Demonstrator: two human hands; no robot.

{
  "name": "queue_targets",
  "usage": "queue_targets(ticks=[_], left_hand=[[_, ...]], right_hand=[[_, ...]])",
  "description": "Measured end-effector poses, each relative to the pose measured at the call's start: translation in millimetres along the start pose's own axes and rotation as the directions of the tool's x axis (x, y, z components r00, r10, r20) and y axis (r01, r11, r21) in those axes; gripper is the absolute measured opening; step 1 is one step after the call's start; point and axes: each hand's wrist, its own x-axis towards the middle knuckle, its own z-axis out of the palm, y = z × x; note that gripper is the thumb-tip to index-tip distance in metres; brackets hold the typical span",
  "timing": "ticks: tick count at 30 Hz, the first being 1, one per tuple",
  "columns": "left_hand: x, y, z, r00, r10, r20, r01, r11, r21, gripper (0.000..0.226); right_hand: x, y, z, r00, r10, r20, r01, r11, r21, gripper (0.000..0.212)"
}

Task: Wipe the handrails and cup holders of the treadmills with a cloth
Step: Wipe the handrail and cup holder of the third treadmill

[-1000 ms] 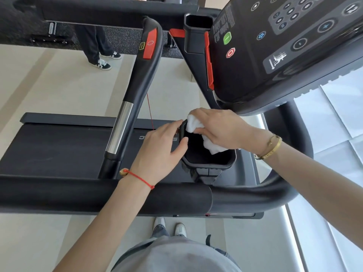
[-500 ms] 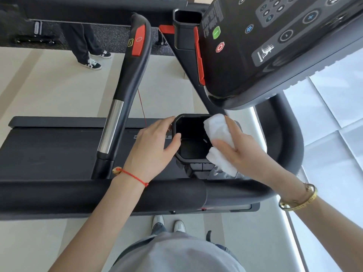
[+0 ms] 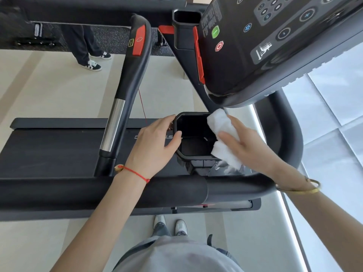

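Note:
A black cup holder (image 3: 193, 152) sits in the middle of the treadmill, below the console. My left hand (image 3: 155, 148) grips its left rim, thumb hooked inside. A white cloth (image 3: 223, 138) lies over the holder's right rim, and my right hand (image 3: 247, 146) holds it there with thumb on top and fingers behind. A thick black handrail (image 3: 167, 190) runs across in front of me and curves up on the right. A second cup holder (image 3: 186, 26) stands at the top beside the console.
The black console (image 3: 275, 46) with buttons overhangs the upper right. An angled side handle (image 3: 127, 91) with a silver sensor and red pad stands left of the holder. The treadmill belt (image 3: 49, 150) lies below. Another person's legs (image 3: 86, 52) stand at the upper left.
My right hand drew the cloth out of the cup holder's inside and onto its right rim. My left hand stayed on the left rim.

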Motion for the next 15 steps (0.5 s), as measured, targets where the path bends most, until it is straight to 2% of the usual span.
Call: queue_targets(ticks=[2, 8, 10, 12, 13, 15], left_hand=[[0, 0, 0, 1.000, 0.005, -0.003, -0.005, 1.000, -0.005, 0.045], [0, -4, -2, 1.000, 0.004, 0.017, -0.004, 1.000, -0.022, 0.044], [0, -5, -2, 1.000, 0.002, 0.007, -0.002, 0.999, -0.051, 0.041], [1, -6, -2, 1.000, 0.003, 0.000, -0.003, 0.998, -0.065, 0.041], [2, -7, -2, 1.000, 0.002, -0.002, -0.002, 0.998, -0.065, 0.041], [2, -8, -2, 1.000, -0.002, -0.002, 0.002, 0.998, -0.065, 0.041]], right_hand=[[-13, 2, -11, 0.999, -0.034, 0.030, 0.034, 0.999, -0.021, 0.049], [-47, -6, -33, 0.948, -0.268, 0.173, 0.295, 0.943, -0.157, 0.054], [-48, -15, -31, 0.900, -0.351, 0.261, 0.407, 0.889, -0.210, 0.056], [-39, -25, -19, 0.830, -0.436, 0.347, 0.539, 0.789, -0.296, 0.052], [-32, -32, -11, 0.804, -0.457, 0.381, 0.583, 0.735, -0.347, 0.048], [-16, -48, 3, 0.795, -0.433, 0.425, 0.598, 0.677, -0.428, 0.050]])
